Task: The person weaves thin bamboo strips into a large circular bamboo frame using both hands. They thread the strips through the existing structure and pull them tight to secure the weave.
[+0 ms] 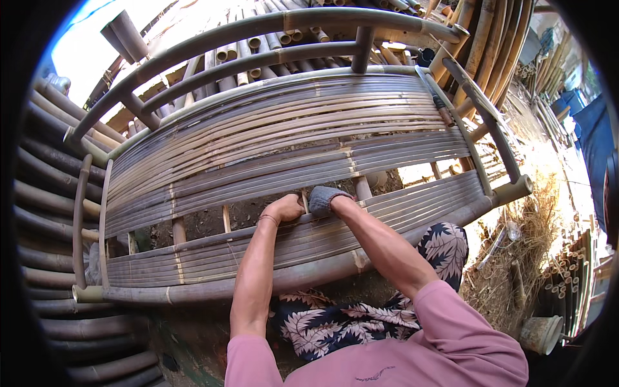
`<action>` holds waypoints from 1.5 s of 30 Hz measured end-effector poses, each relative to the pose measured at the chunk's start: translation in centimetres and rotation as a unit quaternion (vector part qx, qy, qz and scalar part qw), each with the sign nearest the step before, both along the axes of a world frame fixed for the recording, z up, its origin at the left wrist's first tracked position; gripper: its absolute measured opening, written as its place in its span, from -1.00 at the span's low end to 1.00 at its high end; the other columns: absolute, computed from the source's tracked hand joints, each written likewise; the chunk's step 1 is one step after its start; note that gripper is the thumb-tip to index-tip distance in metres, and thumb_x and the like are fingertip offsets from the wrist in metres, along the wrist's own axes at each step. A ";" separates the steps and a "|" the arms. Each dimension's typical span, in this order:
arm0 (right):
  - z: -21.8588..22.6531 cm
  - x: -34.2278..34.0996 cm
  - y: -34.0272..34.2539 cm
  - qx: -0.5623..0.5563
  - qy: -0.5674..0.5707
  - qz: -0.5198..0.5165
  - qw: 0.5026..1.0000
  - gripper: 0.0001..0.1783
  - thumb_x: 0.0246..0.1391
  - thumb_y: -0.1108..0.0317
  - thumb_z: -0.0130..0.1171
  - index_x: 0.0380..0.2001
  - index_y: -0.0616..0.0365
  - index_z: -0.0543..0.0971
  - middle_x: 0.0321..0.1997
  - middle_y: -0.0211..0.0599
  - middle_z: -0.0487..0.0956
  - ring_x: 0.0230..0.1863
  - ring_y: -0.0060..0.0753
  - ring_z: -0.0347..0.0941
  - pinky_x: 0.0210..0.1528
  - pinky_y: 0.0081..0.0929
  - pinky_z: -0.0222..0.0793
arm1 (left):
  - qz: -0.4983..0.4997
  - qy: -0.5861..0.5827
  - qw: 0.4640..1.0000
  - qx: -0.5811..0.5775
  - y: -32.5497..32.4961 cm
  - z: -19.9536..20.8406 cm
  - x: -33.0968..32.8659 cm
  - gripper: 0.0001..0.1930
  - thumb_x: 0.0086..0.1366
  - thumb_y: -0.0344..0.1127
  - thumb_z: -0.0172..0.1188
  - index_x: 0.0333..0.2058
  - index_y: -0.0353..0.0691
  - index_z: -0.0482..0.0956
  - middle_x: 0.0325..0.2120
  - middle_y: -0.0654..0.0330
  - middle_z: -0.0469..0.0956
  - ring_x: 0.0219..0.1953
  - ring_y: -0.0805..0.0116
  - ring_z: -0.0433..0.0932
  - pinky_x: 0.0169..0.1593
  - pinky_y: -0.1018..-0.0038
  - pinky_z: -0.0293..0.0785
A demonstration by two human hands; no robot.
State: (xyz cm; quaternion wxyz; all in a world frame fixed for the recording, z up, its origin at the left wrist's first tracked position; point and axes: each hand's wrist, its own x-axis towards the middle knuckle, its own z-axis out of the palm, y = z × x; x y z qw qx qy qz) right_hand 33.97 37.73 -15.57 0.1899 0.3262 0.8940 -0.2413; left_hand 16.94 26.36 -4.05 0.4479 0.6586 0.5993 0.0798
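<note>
A long bamboo bench (271, 293) lies across the view, its seat made of thin grey and tan slats (258, 137). A lengthwise gap splits the seat, showing crosspieces and dirt below. At the near side of this gap, my bare left hand (284, 208) is closed, knuckles up, against the rear edge of the front slats (284, 248). Close to its right, my right hand (325, 200), in a grey knitted glove, is also closed and bent down into the gap. A narrow pale crosspiece (305, 199) shows between them. Whatever the fingers grip is hidden.
A curved bamboo backrest (258, 24) and side armrests (493, 122) border the seat. A slim tool with a brown handle (445, 115) rests at the seat's right end. Dark poles (55, 229) are stacked left; a whitish bucket (540, 335) stands lower right, near dry straw.
</note>
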 end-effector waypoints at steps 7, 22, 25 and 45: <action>17.4 -2.8 -8.0 -0.243 0.248 -0.242 0.906 -0.71 0.03 0.40 0.16 -0.17 0.25 0.68 -0.39 -0.24 0.68 -0.31 -0.31 0.62 -0.22 -0.36 0.55 | 0.242 0.173 0.952 0.074 -7.3 4.9 -3.2 -0.71 0.16 -0.16 0.21 -0.30 -0.25 0.73 -0.35 -0.11 0.68 -0.23 -0.10 0.66 -0.12 0.19 0.56; 22.7 7.0 -16.9 0.084 0.008 -0.204 0.975 -0.37 0.10 -0.08 0.13 0.05 0.21 0.58 -0.02 0.11 0.63 0.00 0.25 0.56 0.10 -0.06 0.47 | 0.198 0.127 0.970 0.068 -10.6 7.2 -1.8 -0.56 0.41 0.08 0.00 -0.08 -0.12 0.67 0.01 -0.05 0.59 0.10 -0.09 0.52 0.14 -0.04 0.34; 26.7 9.1 -19.3 -0.029 -0.078 -0.145 0.986 -0.32 0.10 -0.29 0.05 -0.15 0.14 0.68 -0.06 0.11 0.64 -0.10 0.20 0.59 -0.01 -0.07 0.50 | 0.164 0.149 0.975 0.000 -10.6 5.5 -1.9 -0.52 0.46 0.12 -0.10 -0.08 -0.06 0.69 -0.08 -0.02 0.65 0.05 -0.07 0.55 0.22 -0.11 0.14; 27.5 1.3 -12.7 0.028 0.007 -0.160 0.987 -0.44 0.31 -0.03 -0.05 -0.34 0.28 0.69 -0.37 0.13 0.66 -0.40 0.10 0.62 -0.12 -0.11 0.54 | 0.208 0.108 0.966 0.107 -12.0 4.3 -1.4 -0.60 0.42 0.09 -0.01 -0.19 0.02 0.74 -0.28 0.05 0.70 -0.03 -0.02 0.58 0.28 -0.08 -0.01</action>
